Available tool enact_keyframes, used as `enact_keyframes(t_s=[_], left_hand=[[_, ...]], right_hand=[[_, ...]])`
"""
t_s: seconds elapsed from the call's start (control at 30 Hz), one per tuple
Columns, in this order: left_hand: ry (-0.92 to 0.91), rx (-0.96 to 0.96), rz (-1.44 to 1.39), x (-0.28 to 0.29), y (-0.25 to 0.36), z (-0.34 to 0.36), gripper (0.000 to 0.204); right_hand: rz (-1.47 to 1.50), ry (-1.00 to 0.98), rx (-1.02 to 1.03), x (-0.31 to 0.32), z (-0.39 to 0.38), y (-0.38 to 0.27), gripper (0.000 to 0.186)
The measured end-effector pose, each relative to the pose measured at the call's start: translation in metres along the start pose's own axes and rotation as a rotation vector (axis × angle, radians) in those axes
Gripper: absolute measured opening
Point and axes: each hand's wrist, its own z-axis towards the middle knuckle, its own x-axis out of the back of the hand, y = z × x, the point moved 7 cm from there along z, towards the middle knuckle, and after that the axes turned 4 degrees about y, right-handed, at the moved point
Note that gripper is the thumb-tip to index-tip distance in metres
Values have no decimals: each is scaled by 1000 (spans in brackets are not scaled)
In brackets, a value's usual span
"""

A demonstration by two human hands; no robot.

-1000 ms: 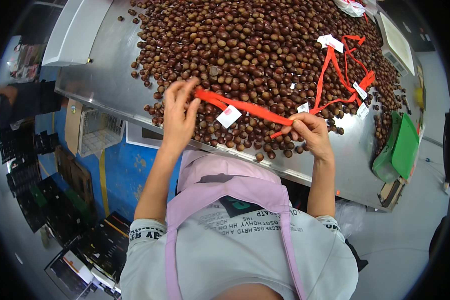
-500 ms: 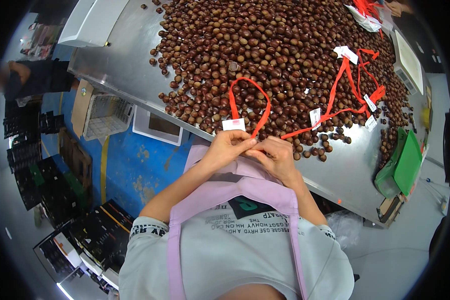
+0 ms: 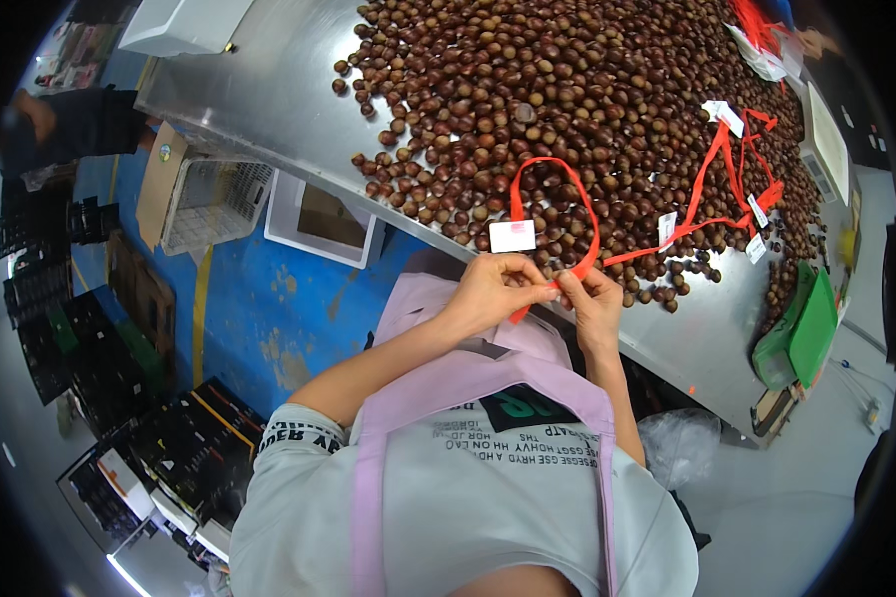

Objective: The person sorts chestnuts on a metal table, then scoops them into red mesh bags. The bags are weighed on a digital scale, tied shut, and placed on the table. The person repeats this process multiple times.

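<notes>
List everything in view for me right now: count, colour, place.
Metal table: one, silver, across top
Nuts: too many to count, brown, heaped on table
Held strap: one, red, looped over nuts
White tag: one, white, on held strap
Loose straps: count unclear, red with white tags, right side of nuts
Strap bundle: one, red, top right
White bin: one, white, top left
Green container: one, green, table's right end
Crate: one, greyish white, left of table
Plastic bag: one, clear, lower right
Co-worker's sleeve: one, dark, far left
Apron: one, lilac, lower centre
Left fingers: one set, bare, pinching held strap
Right fingers: one set, bare, pinching held strap
</notes>
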Motion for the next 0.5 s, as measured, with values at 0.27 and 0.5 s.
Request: enact_keyframes(t_s=[0.27, 0.5], left_hand=[[-45, 105, -328, 21, -19, -17, 15], [-12, -114, -138, 22, -26, -16, 17]], right_hand=[[-1, 54, -86, -28, -31, 15, 17], [-214, 273, 198, -17, -49, 2, 10]])
